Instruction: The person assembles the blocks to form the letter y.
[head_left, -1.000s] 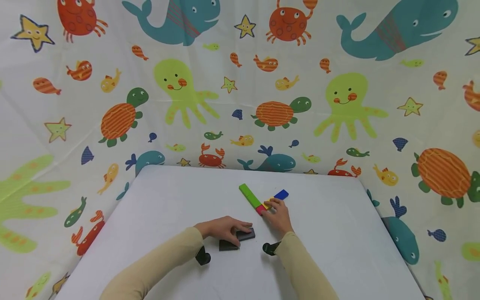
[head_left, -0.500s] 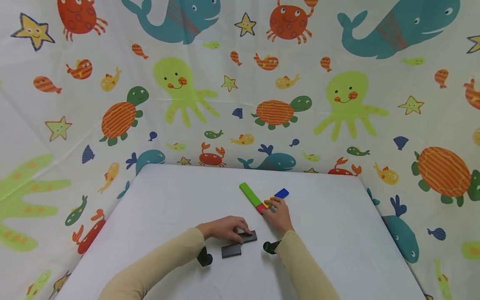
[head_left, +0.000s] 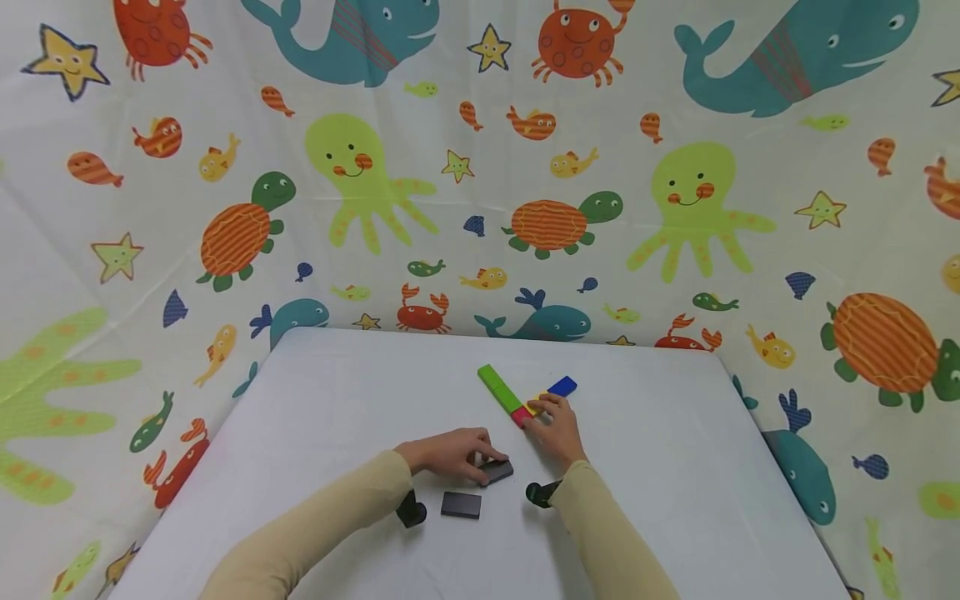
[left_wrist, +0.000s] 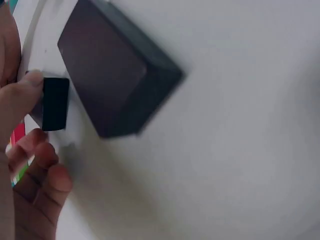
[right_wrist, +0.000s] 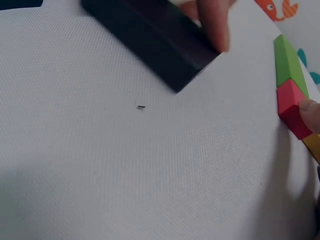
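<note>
In the head view, the left hand pinched a dark block near the middle of the white desk, its fingers curled over the block's near end. A second dark block lay flat just nearer, apart from the hand. The right hand rested on the row of colored blocks farther to the right: a green block, a red block and a blue block, with a yellow piece mostly hidden under the fingers. Whether those fingers pinched a piece or only touched the row, I could not tell.

In the left wrist view, the second dark block filled the frame, flat on the desk, and the fingertips held the small end of the dark block.

In the right wrist view, the dark block showed sharp edges and a matte face under a fingertip. The green block and the red block touched end to end.

I judged the dark block as light, stiff and not fragile. Its smooth faces could slip a little, so the two long sides seemed the best place to take it.
</note>
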